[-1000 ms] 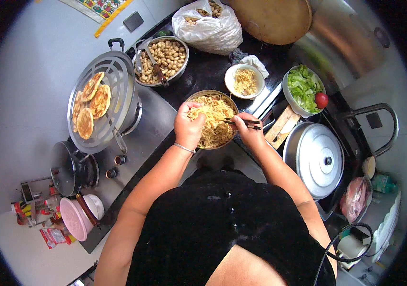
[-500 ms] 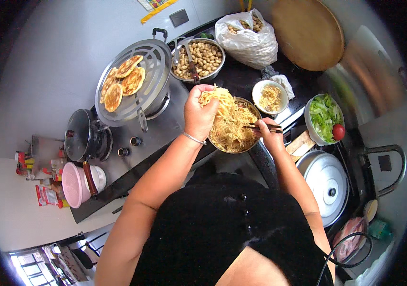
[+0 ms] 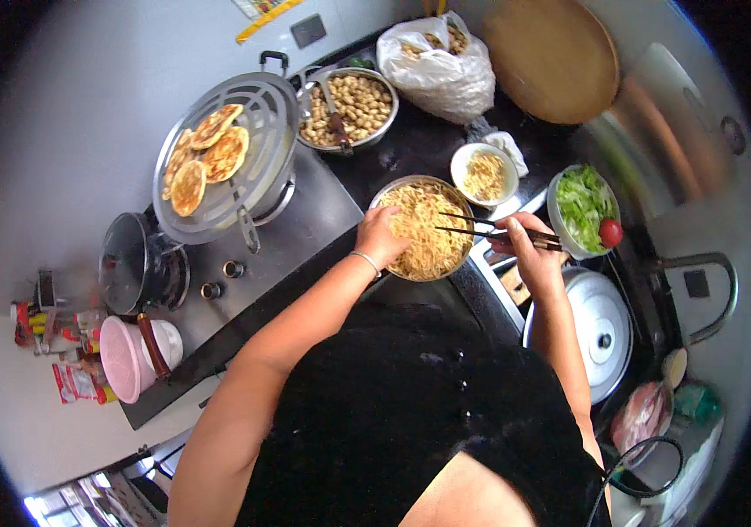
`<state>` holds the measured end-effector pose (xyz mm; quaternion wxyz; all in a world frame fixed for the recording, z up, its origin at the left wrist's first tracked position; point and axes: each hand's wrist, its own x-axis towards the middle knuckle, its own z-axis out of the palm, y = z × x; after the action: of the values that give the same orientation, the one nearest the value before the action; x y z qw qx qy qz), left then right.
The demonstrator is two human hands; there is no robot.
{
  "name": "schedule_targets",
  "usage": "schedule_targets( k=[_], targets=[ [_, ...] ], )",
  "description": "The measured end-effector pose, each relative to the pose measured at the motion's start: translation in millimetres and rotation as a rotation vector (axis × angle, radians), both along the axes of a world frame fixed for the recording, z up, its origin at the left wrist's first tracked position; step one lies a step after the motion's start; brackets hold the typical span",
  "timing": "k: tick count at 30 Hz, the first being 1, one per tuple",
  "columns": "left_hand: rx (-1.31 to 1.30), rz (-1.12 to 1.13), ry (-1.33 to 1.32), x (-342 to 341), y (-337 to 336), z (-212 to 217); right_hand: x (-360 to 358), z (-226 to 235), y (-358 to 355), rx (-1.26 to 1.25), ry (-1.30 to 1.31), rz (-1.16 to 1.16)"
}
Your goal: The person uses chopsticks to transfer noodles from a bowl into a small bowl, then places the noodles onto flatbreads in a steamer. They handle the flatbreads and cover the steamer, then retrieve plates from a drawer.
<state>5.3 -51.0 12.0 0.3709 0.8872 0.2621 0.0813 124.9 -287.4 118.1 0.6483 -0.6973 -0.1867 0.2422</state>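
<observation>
On my left I see a pale wall bearing a dark square plate. The black surface shines, and a window is bright at lower left.

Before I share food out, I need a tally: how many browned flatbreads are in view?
4, on the slotted metal rack: top flatbread, right flatbread, bottom flatbread and left flatbread, partly covered. More could be hidden underneath.

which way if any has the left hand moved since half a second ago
Yes: judged against the peanut bowl, the left hand has moved down and rightward in the picture, farther from it.
</observation>
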Motion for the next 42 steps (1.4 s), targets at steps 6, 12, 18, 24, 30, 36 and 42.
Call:
schedule_targets(
  k=[6, 12, 18, 24, 30, 36, 42],
  targets=[
    [0.241, -0.205, 0.091, -1, -10, -6, -19, -37, 0, -0.046, 0.098, 0.014],
    [0.039, -0.163, 0.245, 16, 12, -7, -32, -75, 12, -0.018, 0.002, -0.092],
    [-0.362, -0.086, -0.097, 26, 17, 48, -30, -73, 5, -0.042, 0.041, -0.071],
    [-0.188, -0.176, -0.017, 24, 24, 28, -32, -52, 3, -0.048, 0.043, -0.087],
    [0.299, -0.298, -0.08, -1, -6, 38, -31, -33, -18, -0.006, 0.104, -0.158],
    [0.321, -0.406, 0.081, 1, -41, 9, -42, -56, -7, -0.014, 0.016, -0.097],
    [0.268, -0.408, 0.238, 18, -18, -7, -48, -66, 6, -0.048, 0.006, -0.168]
  ],
)
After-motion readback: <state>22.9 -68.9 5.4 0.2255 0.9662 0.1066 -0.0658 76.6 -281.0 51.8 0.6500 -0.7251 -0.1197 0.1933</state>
